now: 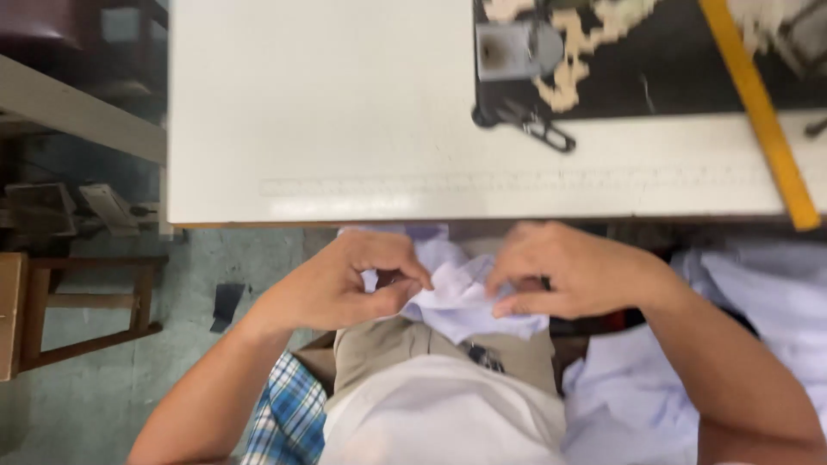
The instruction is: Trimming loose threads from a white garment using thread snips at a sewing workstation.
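Head view shows my left hand (345, 288) and right hand (573, 271) both pinching a small pale lilac fabric piece (461, 301), fingers closed on its edges, over my lap just below the white table (327, 129) edge.

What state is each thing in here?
Left hand: pinching the pale cloth.
Right hand: pinching the same cloth.
Cloth: bunched and creased between both hands, held over the lap.
Yellow ruler: lying flat, slanted across the table.
White table: bare at the left.
Cloth pile: heaped at the right.
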